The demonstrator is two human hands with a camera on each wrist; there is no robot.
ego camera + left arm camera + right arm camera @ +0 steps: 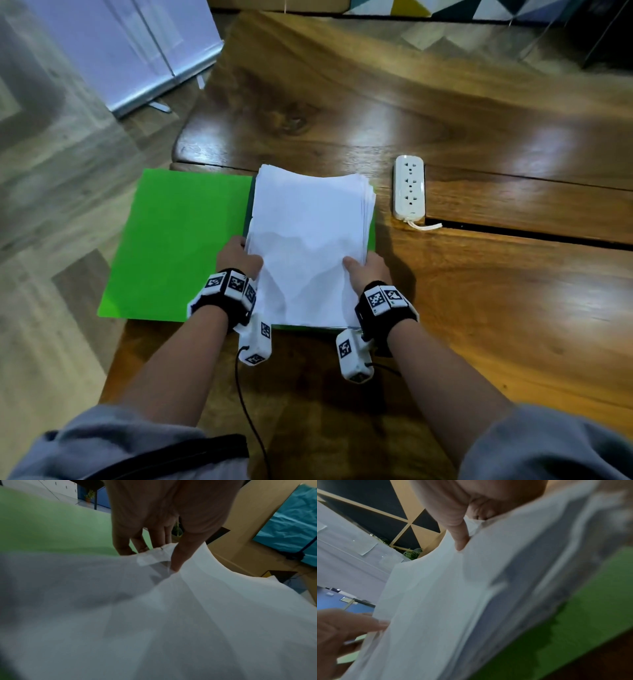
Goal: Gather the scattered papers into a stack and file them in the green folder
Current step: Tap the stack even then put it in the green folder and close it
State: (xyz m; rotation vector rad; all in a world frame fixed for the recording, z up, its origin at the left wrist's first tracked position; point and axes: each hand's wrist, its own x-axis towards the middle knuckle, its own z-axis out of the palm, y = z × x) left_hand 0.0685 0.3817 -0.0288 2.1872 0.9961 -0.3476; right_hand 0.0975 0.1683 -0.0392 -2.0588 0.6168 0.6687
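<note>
Wooden desk (479,308): paper stack (308,246) lies lengthwise over green folder (178,246)'s right half, both hands' fingers (176,561) pinching its near corners.

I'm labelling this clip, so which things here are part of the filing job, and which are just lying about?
Part of the job:
- stack of papers, held at its sides by the left hand and right hand
- green folder, lying open under the stack

Just lying about:
- white power strip on the wooden table
</note>
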